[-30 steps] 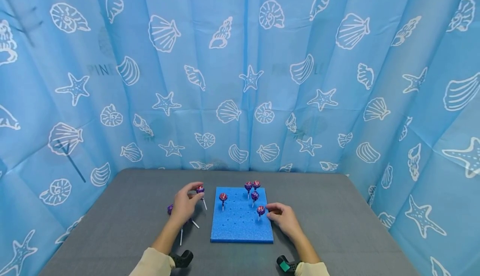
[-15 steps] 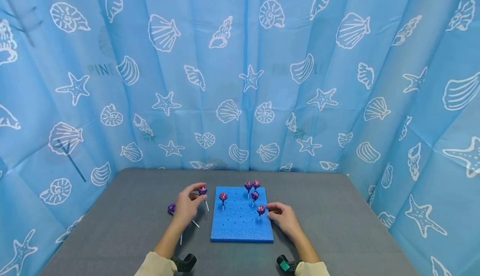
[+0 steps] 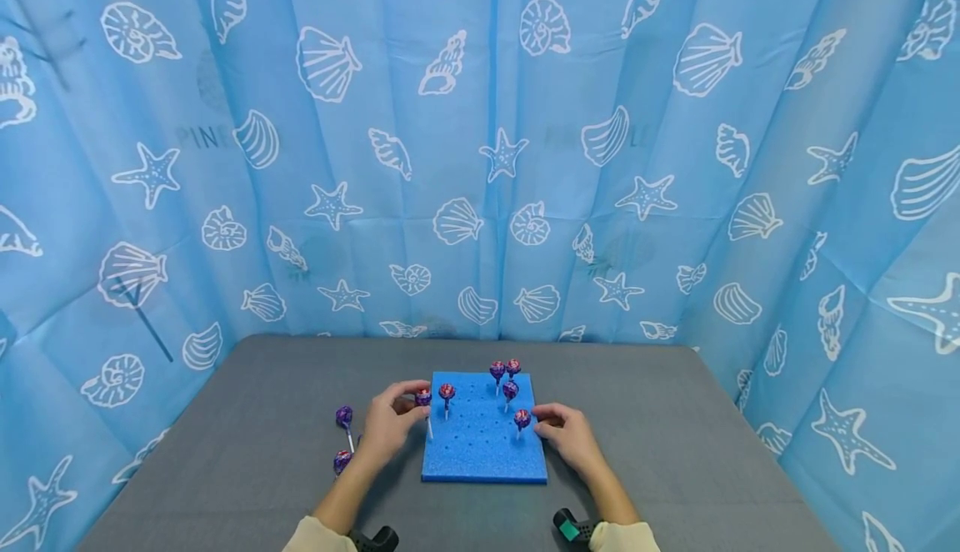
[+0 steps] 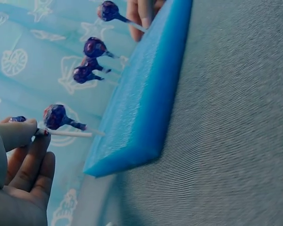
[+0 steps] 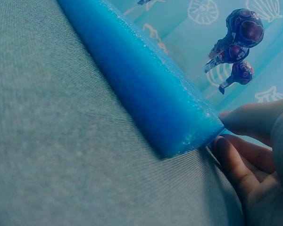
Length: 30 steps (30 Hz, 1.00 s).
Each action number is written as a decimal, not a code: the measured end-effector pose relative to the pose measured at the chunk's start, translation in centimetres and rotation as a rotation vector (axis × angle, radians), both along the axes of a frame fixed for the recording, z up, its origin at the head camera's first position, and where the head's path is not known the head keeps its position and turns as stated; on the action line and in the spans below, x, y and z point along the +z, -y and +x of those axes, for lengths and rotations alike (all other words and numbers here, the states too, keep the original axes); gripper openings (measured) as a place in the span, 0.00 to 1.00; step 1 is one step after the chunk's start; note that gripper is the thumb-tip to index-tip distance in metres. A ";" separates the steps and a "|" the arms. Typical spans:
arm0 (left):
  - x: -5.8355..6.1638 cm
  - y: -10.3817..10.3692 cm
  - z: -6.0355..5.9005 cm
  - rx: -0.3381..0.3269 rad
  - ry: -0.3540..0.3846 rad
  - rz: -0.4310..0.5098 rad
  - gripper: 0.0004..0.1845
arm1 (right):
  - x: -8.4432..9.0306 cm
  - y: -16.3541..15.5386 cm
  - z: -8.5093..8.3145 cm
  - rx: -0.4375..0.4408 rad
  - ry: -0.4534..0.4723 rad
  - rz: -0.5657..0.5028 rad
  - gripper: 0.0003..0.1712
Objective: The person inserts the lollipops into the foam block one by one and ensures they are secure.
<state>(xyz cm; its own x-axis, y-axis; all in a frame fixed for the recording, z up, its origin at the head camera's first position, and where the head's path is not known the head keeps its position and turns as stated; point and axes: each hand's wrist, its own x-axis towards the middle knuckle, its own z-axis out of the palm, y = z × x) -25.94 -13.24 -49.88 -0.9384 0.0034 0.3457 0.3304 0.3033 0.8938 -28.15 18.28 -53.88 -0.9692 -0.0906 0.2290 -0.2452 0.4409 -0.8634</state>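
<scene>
My left hand [image 3: 388,429] pinches a lollipop [image 3: 423,398] in a purple and red wrapper near its candy head. In the left wrist view the white stick [image 4: 71,133] points towards the blue foam board [image 4: 151,117] and overlaps a lollipop [image 4: 54,116] standing near that board's left edge. In the head view the held stick hangs over the board's left edge. Several lollipops [image 3: 510,391] stand upright in holes at the back right and right. My right hand [image 3: 572,435] touches the board's right edge with its fingertips, beside the front right lollipop [image 3: 522,419].
More lollipops [image 3: 343,417] lie on the grey tabletop [image 3: 247,452] left of the board, one partly behind my left forearm. Rows of small holes [image 3: 470,444] dot the board. A blue seashell-print curtain [image 3: 465,160] hangs behind and beside the table.
My left hand has carried the lollipop rightwards, from left of the board to its left edge. Lollipops on the table that it hid now show more. My right hand stays put.
</scene>
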 end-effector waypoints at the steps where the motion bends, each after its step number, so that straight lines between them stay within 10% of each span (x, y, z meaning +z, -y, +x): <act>1: -0.1 -0.1 0.1 -0.013 -0.004 0.012 0.17 | 0.0 0.0 0.0 0.000 0.000 0.001 0.10; 10: 1.8 -1.3 2.4 -0.074 -0.001 0.090 0.17 | 0.2 0.1 0.2 -0.020 0.022 -0.004 0.10; 21: -1.9 -1.9 0.7 -0.034 -0.028 0.047 0.17 | 0.3 0.2 0.2 -0.026 0.028 0.003 0.10; 30: -0.9 -2.8 1.6 -0.068 -0.175 0.053 0.17 | 0.3 0.2 0.1 -0.030 0.033 -0.001 0.10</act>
<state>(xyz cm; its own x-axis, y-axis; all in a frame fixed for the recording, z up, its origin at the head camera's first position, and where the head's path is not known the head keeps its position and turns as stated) -24.37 -10.43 -50.80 -0.8623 0.0419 0.5047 0.4999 0.2294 0.8351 -28.05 18.05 -53.61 -0.9784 -0.0614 0.1972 -0.2036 0.4470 -0.8710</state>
